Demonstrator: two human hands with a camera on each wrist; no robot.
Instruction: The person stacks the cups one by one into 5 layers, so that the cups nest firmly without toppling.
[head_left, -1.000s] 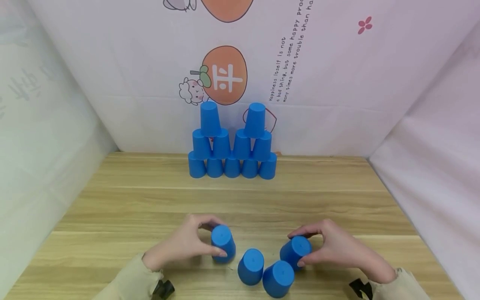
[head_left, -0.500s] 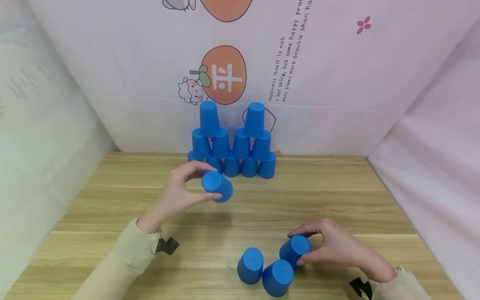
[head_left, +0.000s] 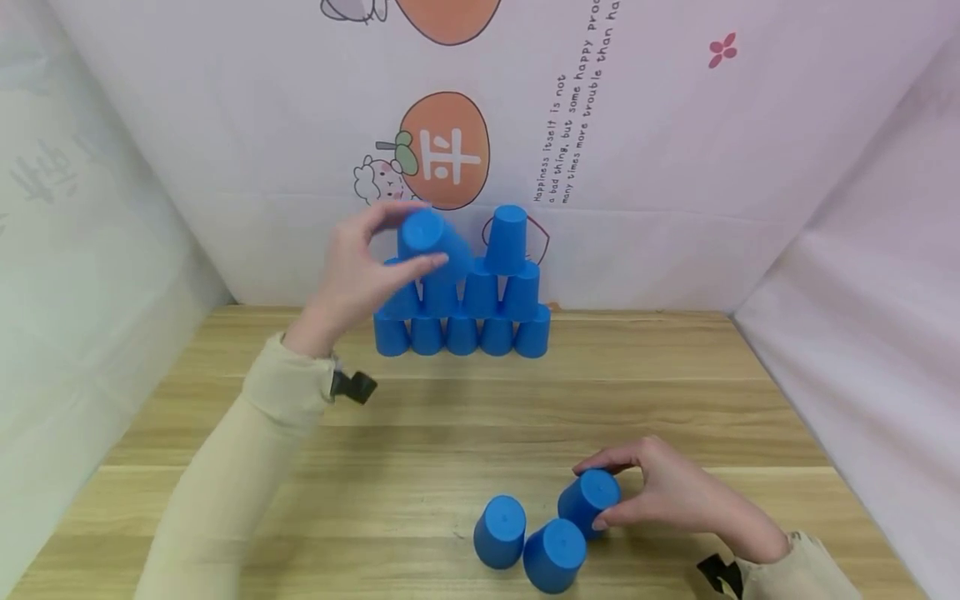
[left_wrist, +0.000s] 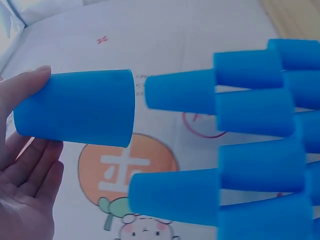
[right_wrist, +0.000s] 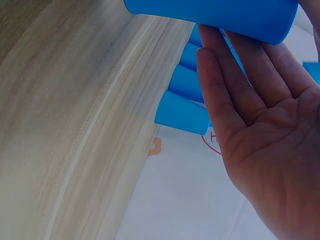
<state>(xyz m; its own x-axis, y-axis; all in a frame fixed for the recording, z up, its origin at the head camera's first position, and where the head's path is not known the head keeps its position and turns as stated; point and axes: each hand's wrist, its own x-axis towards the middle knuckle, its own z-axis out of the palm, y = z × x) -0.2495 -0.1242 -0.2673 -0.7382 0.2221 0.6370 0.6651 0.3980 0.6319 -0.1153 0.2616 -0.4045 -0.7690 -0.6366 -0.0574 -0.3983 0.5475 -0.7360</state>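
Observation:
A blue cup (head_left: 423, 232), upside down and tilted, is pinched between the thumb and fingers of my left hand (head_left: 360, 267). It hangs in the air before the stack's upper left. In the left wrist view the held cup (left_wrist: 75, 107) is apart from the stacked ones. The stack of blue cups (head_left: 462, 335) has a bottom row, a second row, and two top cups spaced apart; the left one is mostly hidden. At the front right, my right hand (head_left: 667, 496) holds a blue cup (head_left: 588, 502) standing upside down on the table. Two more cups (head_left: 501, 533) stand just left of it.
The wooden table (head_left: 637, 383) ends at a white printed cloth (head_left: 637, 150) close behind the stack. Cloth walls also close in the left and right sides. A dark strap (head_left: 354, 386) sits at the left cuff.
My left hand has lifted its cup off the front of the table and carried it up and away to the height of the stack's top. The right hand stays where it was.

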